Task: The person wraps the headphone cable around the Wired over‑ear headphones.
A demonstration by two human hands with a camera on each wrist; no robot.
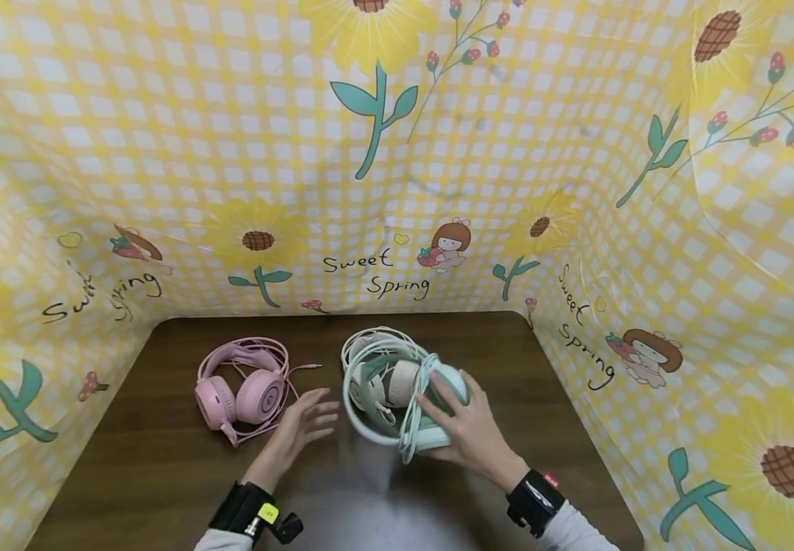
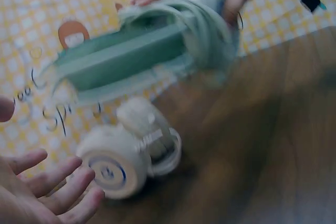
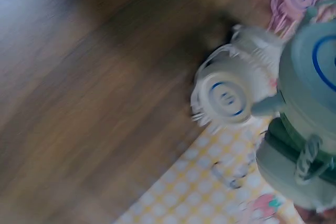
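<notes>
My right hand [image 1: 476, 432] grips a mint-green headset [image 1: 450, 380] by its earcups, holding it in the air. Its cable is wound in loops around it, and the headband [image 2: 126, 59] points left. Behind and partly below it a white headset [image 1: 404, 383] sits on the table; its round earcup [image 3: 227, 98] bears a blue ring. My left hand [image 1: 301, 425] hovers with fingers spread and nothing in them, between a pink headset [image 1: 259, 396] and the green one. In the left wrist view these fingers appear in front of the white earcup [image 2: 113, 169] without a visible grip.
The dark wooden table [image 1: 142, 459] is walled at the back and both sides by a yellow checked cloth [image 1: 383, 207] with flowers. A plug [image 1: 310, 366] on the pink headset's cable lies toward the white headset.
</notes>
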